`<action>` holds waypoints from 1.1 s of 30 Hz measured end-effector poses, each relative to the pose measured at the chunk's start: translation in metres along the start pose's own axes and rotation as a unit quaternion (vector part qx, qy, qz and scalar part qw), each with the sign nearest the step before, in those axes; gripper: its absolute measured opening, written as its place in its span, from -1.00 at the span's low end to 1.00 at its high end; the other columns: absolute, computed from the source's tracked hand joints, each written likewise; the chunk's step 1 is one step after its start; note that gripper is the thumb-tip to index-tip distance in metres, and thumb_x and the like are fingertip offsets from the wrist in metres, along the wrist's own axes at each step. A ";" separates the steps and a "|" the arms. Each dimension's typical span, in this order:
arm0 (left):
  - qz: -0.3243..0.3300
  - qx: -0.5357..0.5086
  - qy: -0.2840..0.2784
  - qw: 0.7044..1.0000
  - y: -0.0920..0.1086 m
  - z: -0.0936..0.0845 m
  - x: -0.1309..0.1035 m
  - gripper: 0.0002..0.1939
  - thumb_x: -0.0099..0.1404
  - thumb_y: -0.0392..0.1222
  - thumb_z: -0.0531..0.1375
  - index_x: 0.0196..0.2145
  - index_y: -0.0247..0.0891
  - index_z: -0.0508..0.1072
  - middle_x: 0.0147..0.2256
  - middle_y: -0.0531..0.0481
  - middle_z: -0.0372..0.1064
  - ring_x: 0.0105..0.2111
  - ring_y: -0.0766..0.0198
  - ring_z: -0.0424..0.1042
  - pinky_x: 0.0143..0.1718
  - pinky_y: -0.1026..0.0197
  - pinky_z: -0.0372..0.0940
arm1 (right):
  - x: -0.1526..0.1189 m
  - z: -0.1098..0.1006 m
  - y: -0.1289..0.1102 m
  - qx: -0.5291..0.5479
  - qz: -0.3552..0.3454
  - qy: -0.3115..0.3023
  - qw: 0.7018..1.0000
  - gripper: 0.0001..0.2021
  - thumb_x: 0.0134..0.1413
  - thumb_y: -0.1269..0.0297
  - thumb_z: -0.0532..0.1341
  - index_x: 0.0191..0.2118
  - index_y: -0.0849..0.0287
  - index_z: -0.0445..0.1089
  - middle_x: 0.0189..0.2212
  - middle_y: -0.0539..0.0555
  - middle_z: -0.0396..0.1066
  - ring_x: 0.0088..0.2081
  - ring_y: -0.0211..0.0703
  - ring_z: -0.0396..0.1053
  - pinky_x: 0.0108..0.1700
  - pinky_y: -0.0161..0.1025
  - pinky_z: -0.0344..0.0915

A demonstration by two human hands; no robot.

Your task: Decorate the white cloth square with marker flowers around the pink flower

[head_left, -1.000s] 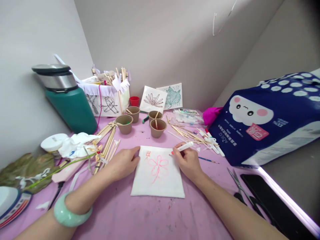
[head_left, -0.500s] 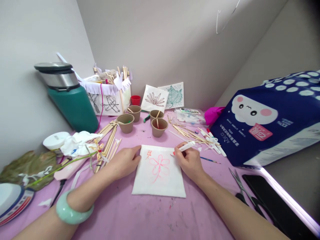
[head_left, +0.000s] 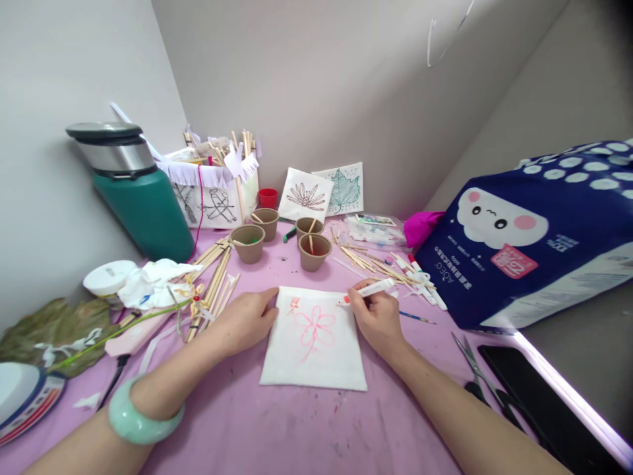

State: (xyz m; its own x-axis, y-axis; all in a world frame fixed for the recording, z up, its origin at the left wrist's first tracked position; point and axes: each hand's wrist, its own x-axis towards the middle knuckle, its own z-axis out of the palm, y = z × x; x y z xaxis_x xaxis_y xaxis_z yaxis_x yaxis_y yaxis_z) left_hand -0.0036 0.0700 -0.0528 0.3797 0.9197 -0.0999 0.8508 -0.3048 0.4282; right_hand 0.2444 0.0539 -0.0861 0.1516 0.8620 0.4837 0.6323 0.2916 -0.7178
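Observation:
A square white canvas (head_left: 341, 366) lies flat on the table, with a pink flower drawn in its middle and a small orange-red mark at its upper left. My left hand (head_left: 250, 320) grips the canvas by its upper left edge, fingers closed; a jade-green bangle (head_left: 143, 412) circles that wrist. Between the closed fingers of my right hand (head_left: 378, 316) is a white marker (head_left: 376, 287) with an orange-red tip. That tip points left at the canvas's upper right corner, by a small reddish mark; whether it touches is too small to tell.
Beyond the canvas stand several brown cups (head_left: 315, 254). Wooden sticks (head_left: 217, 284) and a green bottle (head_left: 143, 211) are on the left. To the right are more markers (head_left: 430, 290), a thin paintbrush (head_left: 417, 318), scissors (head_left: 477, 366), a black phone (head_left: 534, 389) and a large blue package (head_left: 475, 264).
My right hand has shifted slightly to the right with the marker, which now lies at a flatter slant. My left hand stays on the canvas edge.

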 end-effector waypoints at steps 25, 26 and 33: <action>-0.005 -0.007 -0.009 1.000 0.006 -0.006 -0.001 -0.69 0.25 -0.22 -0.02 -0.11 -0.19 0.39 -0.40 -0.04 0.45 -0.38 0.19 0.42 -0.39 0.25 0.13 | 0.001 0.002 0.003 -0.028 0.006 -0.016 0.999 -0.81 0.08 0.21 0.11 -0.47 0.17 0.31 -0.63 -0.06 0.29 -0.61 -0.29 0.23 -0.50 -0.35 0.11; -0.005 -0.007 -0.008 1.000 0.006 -0.006 -0.001 -0.69 0.25 -0.22 -0.02 -0.10 -0.19 0.39 -0.41 -0.03 0.45 -0.39 0.19 0.41 -0.39 0.25 0.13 | 0.001 0.002 0.003 -0.031 0.008 -0.014 0.999 -0.81 0.09 0.21 0.11 -0.47 0.17 0.31 -0.64 -0.06 0.29 -0.61 -0.29 0.23 -0.50 -0.35 0.11; -0.003 -0.005 -0.005 1.000 0.003 -0.003 0.000 -0.69 0.25 -0.21 -0.03 -0.11 -0.19 0.39 -0.43 -0.02 0.44 -0.41 0.21 0.40 -0.41 0.26 0.11 | 0.002 0.001 0.006 -0.058 0.006 -0.004 0.998 -0.80 0.08 0.20 0.11 -0.47 0.17 0.33 -0.64 -0.06 0.31 -0.60 -0.28 0.25 -0.48 -0.34 0.11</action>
State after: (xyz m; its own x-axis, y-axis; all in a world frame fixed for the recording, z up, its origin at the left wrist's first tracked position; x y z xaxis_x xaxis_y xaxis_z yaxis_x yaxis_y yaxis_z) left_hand -0.0020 0.0694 -0.0486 0.3786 0.9188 -0.1120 0.8494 -0.2968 0.4363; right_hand 0.2476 0.0575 -0.0897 0.1540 0.8692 0.4700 0.7138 0.2311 -0.6612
